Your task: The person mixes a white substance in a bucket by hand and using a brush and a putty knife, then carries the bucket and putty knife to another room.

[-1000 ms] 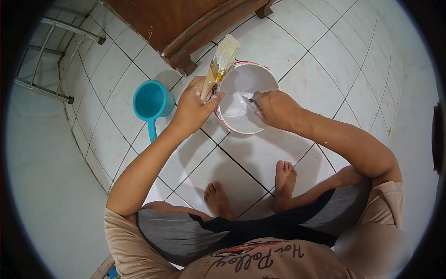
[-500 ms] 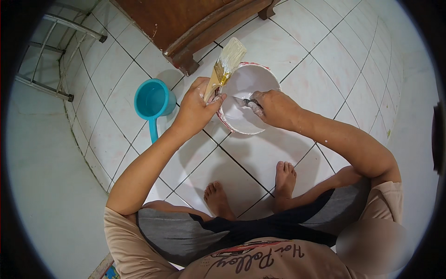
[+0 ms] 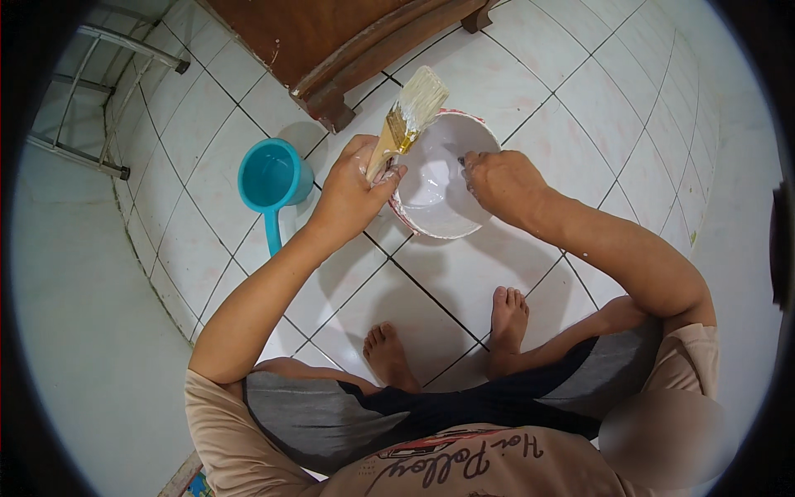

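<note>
Both closed: left hand (image 3: 352,189) round paintbrush (image 3: 403,126), right hand (image 3: 505,184) round dark tool (image 3: 462,161) over bucket (image 3: 453,132).

Large, dark, flowing lettering (image 3: 455,465) stands upside down on the front of the tan shirt (image 3: 571,472), at the near side. Smaller print (image 3: 378,455) left of it is too tiny to read.

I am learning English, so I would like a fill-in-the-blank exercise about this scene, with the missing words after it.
The ____ hand holds a paintbrush.
The bucket stands to the ____ of the blue dipper.
Two bare ____ rest on the tiled floor.
The furniture at the picture's top is coloured ____.

Missing words: left; right; feet; brown
</note>
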The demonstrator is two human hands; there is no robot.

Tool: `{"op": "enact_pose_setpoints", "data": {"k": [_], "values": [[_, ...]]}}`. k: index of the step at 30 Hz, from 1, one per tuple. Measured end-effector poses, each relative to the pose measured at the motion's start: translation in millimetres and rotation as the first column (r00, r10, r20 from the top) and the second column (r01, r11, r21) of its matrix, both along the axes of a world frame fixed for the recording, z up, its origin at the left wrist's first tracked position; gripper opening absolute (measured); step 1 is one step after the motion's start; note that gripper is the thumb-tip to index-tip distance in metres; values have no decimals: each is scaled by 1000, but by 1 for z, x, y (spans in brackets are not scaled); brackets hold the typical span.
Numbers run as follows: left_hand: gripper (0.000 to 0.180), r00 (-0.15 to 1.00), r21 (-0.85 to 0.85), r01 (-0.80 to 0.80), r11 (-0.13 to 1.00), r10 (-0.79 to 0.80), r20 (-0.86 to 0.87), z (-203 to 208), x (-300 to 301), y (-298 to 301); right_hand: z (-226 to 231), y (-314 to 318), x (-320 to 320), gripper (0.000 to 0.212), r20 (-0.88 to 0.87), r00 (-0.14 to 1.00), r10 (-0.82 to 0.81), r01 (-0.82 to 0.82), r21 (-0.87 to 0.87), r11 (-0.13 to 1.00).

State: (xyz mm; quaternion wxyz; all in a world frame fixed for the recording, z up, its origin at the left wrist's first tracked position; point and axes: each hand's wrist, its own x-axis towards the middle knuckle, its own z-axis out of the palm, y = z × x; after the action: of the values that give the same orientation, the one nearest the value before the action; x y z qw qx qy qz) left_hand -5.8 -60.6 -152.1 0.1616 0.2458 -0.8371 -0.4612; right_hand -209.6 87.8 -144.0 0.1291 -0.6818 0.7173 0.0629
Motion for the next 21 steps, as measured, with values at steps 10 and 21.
{"op": "enact_pose_setpoints", "data": {"k": [10, 21], "values": [[31, 1000, -17, -11, 1000, 11, -1, -1, -1, -2, -19, 8, 9, 23, 248, 968, 30, -36, 19, 999], [31, 1000, -11, -14, 1000, 13, -23, 0, 1, 1, 13, -6, 0, 31, -1, 999, 43, -43, -46, 998]]}}
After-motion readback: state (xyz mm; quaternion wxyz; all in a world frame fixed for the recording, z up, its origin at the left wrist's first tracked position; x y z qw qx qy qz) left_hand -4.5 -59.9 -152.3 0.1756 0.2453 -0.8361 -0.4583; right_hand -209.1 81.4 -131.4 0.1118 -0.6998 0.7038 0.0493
